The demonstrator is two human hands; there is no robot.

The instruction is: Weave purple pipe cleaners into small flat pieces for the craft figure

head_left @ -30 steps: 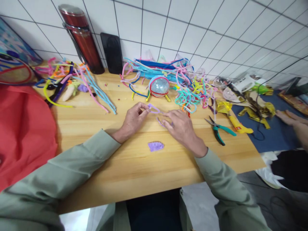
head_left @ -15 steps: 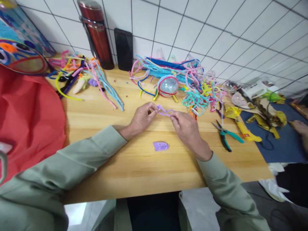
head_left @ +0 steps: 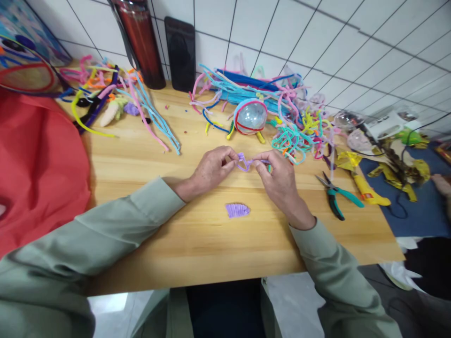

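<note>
A purple pipe cleaner (head_left: 244, 163), bent into a small loop, stretches between my two hands above the wooden table (head_left: 197, 249). My left hand (head_left: 214, 170) pinches its left end between thumb and fingers. On the other side, my right hand (head_left: 278, 178) grips the right part, and a short length pokes out past the fingers. Below the hands lies a flat purple piece (head_left: 237, 210) of tightly folded pipe cleaner, blunt on the left and pointed on the right. Just beyond the hands is a clear round ball (head_left: 251, 117) trimmed with red and blue pipe cleaner.
Loose pipe cleaners (head_left: 243, 89) pile up along the tiled wall, with more at the left (head_left: 100, 101). A red thermos (head_left: 141, 44) and a phone (head_left: 180, 54) stand behind. Pliers (head_left: 336, 195) and a yellow glue gun (head_left: 368, 190) lie right. Red cloth (head_left: 38, 164) covers the left. Someone's hand (head_left: 442, 184) shows far right.
The purple pipe cleaner's long loop now looks smaller and more bent between my fingers. Both hands stay pinched on it, slightly farther right in view. The whole view has shifted a little.
</note>
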